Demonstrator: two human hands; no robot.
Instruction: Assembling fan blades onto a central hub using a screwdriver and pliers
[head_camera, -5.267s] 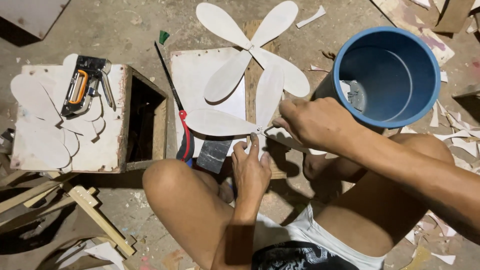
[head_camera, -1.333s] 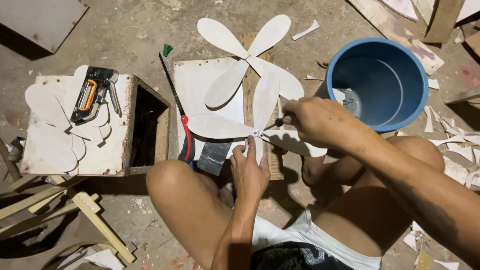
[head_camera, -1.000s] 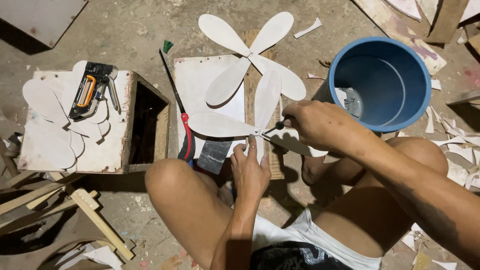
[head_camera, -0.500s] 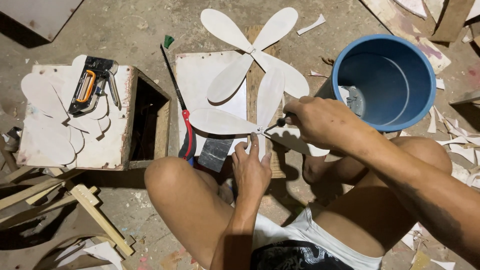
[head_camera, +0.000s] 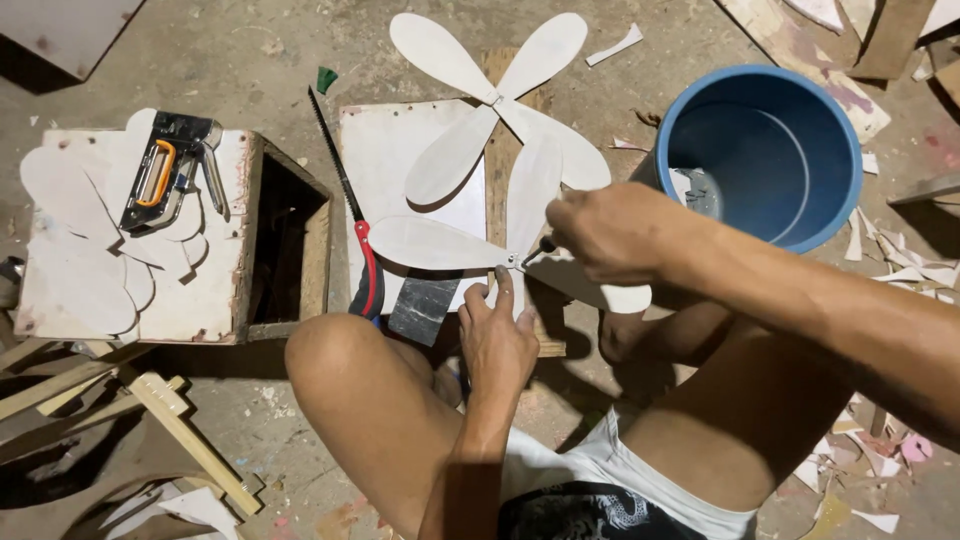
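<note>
The right hand (head_camera: 625, 232) is closed in a fist around a small dark-handled tool (head_camera: 540, 247); the tool's tip meets the point where the petal-shaped cutouts (head_camera: 440, 243) join. The kind of tool cannot be told. The left hand (head_camera: 497, 335) lies flat just near of that joint, fingers extended and slightly spread, fingertips pressing on the cutouts beside the tool tip.

The cutouts are thin, pale and oval. They fan out from the joint over a white board (head_camera: 385, 160) and a wooden plank (head_camera: 500, 190) on the floor. A second fan of four petals (head_camera: 480, 70) lies farther away and overlaps the same board.

A hand saw (head_camera: 345, 195) with a red and black handle lies along the left edge of the board. A flat grey piece (head_camera: 422, 308) lies just right of the saw handle.

At the left stands a wooden box (head_camera: 290, 250), open on its right side. More petal cutouts (head_camera: 75, 215) and a staple gun (head_camera: 170, 180) rest on top of it.

A blue plastic bucket (head_camera: 800, 190) stands at the far right, just beyond the right forearm.
</note>
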